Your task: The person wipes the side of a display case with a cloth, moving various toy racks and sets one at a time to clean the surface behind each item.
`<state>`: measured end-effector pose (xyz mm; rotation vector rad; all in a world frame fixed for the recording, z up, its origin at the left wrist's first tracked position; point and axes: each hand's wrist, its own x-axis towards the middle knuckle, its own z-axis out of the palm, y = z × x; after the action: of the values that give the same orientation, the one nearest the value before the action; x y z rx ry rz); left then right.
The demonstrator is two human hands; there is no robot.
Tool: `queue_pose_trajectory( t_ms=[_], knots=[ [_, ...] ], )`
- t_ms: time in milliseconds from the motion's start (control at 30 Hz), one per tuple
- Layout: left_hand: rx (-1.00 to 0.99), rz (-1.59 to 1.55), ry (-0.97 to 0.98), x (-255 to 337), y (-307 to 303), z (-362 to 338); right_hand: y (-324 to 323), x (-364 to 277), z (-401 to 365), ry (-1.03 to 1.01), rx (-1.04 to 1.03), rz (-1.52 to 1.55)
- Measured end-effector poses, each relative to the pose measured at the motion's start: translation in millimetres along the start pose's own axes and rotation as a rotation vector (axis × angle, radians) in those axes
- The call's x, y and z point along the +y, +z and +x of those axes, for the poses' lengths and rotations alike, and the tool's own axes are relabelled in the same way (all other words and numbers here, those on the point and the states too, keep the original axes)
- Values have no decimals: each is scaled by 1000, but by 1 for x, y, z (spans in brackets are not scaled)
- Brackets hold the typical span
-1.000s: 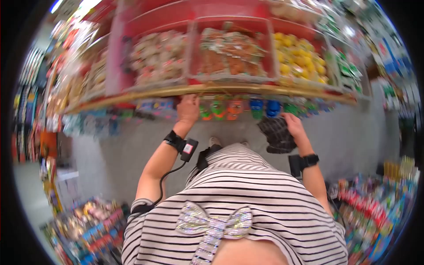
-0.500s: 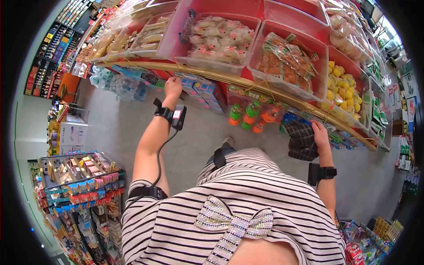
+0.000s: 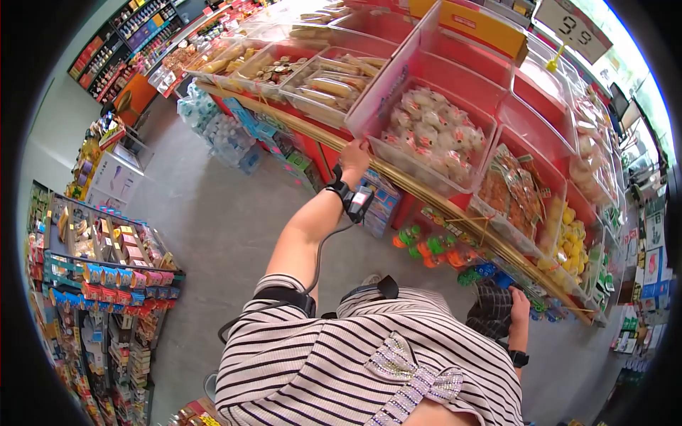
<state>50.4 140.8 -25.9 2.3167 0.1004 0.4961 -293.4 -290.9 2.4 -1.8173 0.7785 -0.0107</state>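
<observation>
Dark checked cloth [image 3: 489, 311] hung bunched from the gripping right hand [image 3: 519, 307], just left of its fingers, longer side running toward the striped shirt [image 3: 305, 348]. Well apart, farther forward, the left hand [image 3: 354, 157] touched the gold rail [image 3: 419, 192]; whether gripping, I couldn't tell.

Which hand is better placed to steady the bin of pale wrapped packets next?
Probably the left hand: it's at the gold trim by that bin, while the right hand holds dark checked cloth.
</observation>
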Motion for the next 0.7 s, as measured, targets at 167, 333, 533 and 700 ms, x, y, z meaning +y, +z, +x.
queue_pose_trajectory(
  t_ms=[167, 333, 533, 700],
  knots=[
    [0, 36, 90, 20, -3, -10, 21, -25, -5, 39, -33, -9],
    [-37, 76, 192, 30, 4, -23, 36, -27, 4, 21, -48, 14],
    [-306, 45, 317, 28, -11, -16, 59, -41, -3, 39, -12, -31],
    [-720, 518, 77, 9, -85, 48, 60, -30, -28, -44, 53, -71]
  ],
)
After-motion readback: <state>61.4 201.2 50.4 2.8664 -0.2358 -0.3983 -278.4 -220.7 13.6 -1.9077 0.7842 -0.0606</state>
